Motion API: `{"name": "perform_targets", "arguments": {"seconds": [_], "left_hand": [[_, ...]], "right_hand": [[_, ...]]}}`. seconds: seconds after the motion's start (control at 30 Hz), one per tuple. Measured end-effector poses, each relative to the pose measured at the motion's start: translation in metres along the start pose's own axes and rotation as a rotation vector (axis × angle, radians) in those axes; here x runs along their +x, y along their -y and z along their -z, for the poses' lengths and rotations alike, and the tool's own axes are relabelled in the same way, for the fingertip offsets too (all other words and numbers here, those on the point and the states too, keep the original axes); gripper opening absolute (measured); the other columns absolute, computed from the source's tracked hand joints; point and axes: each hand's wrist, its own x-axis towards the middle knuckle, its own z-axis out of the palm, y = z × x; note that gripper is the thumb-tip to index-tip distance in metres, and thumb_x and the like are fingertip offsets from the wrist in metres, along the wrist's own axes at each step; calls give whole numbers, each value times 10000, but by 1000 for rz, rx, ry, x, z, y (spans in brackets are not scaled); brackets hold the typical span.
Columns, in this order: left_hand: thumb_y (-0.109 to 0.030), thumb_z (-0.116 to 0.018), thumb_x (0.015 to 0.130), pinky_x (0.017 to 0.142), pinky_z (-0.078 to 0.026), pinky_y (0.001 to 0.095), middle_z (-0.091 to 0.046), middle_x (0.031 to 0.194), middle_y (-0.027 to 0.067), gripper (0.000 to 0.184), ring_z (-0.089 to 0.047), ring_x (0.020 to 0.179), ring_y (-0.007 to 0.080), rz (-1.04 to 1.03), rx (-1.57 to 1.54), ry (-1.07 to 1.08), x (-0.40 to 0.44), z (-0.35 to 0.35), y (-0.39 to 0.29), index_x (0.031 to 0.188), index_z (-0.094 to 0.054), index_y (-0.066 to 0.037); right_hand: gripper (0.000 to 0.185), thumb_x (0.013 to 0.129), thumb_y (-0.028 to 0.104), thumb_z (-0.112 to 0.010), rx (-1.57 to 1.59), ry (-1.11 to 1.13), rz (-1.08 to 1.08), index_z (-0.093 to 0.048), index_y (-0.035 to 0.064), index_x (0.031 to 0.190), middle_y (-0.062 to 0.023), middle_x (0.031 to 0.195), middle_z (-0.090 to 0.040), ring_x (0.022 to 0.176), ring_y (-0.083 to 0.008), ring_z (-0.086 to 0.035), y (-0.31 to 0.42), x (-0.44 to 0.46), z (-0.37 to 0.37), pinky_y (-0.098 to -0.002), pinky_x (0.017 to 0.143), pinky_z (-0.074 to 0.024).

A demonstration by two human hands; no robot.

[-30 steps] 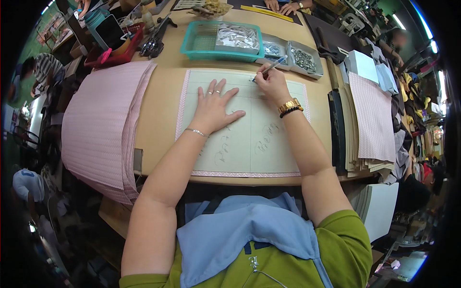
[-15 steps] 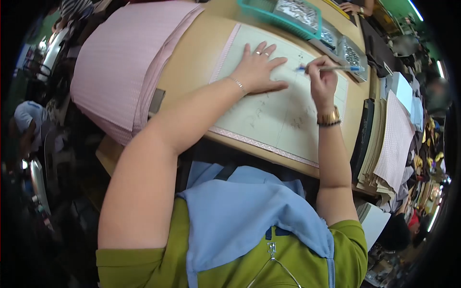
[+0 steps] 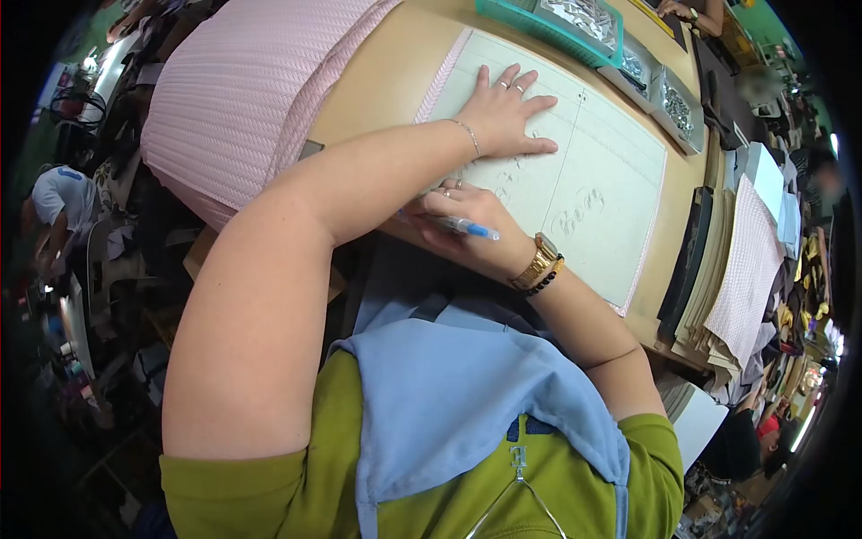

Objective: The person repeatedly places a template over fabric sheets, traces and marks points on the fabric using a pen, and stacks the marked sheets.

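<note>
A pale green sheet (image 3: 611, 180) with a pink patterned border, ruled lines and handwriting lies on the table. My left hand (image 3: 507, 112) rests flat on its upper left part, fingers spread, nothing held. My right hand (image 3: 471, 225) is below my left wrist, at the sheet's lower left edge near the table's front. Its fingers are closed around a clear pen with a blue end (image 3: 471, 228). The pen's tip is hidden behind my left forearm.
A stack of pink textured sheets (image 3: 242, 99) lies at the left. A teal basket (image 3: 588, 52) and grey trays of metal parts (image 3: 675, 110) stand at the back. Layered sheets (image 3: 736, 278) lie at the right. Another person's hand (image 3: 678, 11) shows beyond the basket.
My right hand has moved with the pen from the sheet's upper part down and left, below my left wrist. My left hand stays flat on the sheet. The view has turned.
</note>
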Motion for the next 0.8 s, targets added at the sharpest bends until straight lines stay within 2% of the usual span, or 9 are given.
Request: {"name": "perform_targets", "arguments": {"seconds": [0.17, 0.27, 0.37, 0.47, 0.57, 0.67, 0.8], "left_hand": [[-762, -470, 840, 1128, -143, 685, -287, 1568, 180, 796, -171, 1478, 380, -1, 2, -19, 0, -4, 1, 1472, -419, -281], [-761, -475, 838, 1126, -149, 684, -290, 1568, 178, 793, -175, 1478, 378, 3, 3, -21, 0, -3, 1, 1468, -425, -283], [-762, -481, 834, 1128, -147, 681, -294, 1568, 173, 795, -176, 1479, 375, 8, 3, -10, 1, -1, 0, 1467, -426, -286], [-758, -495, 828, 1131, -143, 680, -291, 1571, 168, 800, -176, 1479, 373, 9, -1, -4, 1, -1, 0, 1469, -423, -285], [-755, -502, 821, 1146, -137, 658, -281, 1579, 157, 809, -180, 1480, 366, 27, -3, 19, 1, 2, 0, 1473, -422, -283], [-753, -504, 818, 1149, -138, 651, -282, 1582, 150, 811, -188, 1478, 364, 36, 30, 42, 1, 6, -3, 1471, -426, -279], [-755, -505, 819, 1135, -151, 668, -292, 1579, 143, 807, -194, 1479, 354, 12, 67, 29, 2, 1, -1, 1467, -432, -279]], "right_hand": [[260, 768, 1, -684, -132, 78, -95, -652, 85, 1012, -95, 927, -689, 839, -296, -654, 8, -5, 8, -367, 756, -545], [202, 767, 78, -711, -51, 6, -81, -574, 94, 914, -110, 790, -620, 769, -315, -621, 3, -8, 4, -434, 795, -512], [199, 771, 32, -702, -114, -34, 48, -624, 94, 943, -103, 936, -673, 901, -324, -636, -3, -4, -2, -436, 970, -476], [204, 776, 50, -709, -124, -47, 95, -622, 107, 952, -112, 959, -668, 928, -335, -627, -2, 0, -5, -507, 1079, -389], [187, 784, 47, -695, -209, 12, 0, -642, 114, 951, -100, 930, -672, 907, -327, -630, 6, -15, 7, -556, 1103, -359], [148, 790, 23, -662, -126, -65, -177, -651, 100, 916, -67, 857, -667, 856, -268, -645, 20, -50, 40, -571, 1115, -338], [74, 798, 9, -635, -123, -437, -356, -643, 66, 845, -28, 781, -666, 782, -193, -654, 34, -129, 98, -529, 1065, -402]]}}
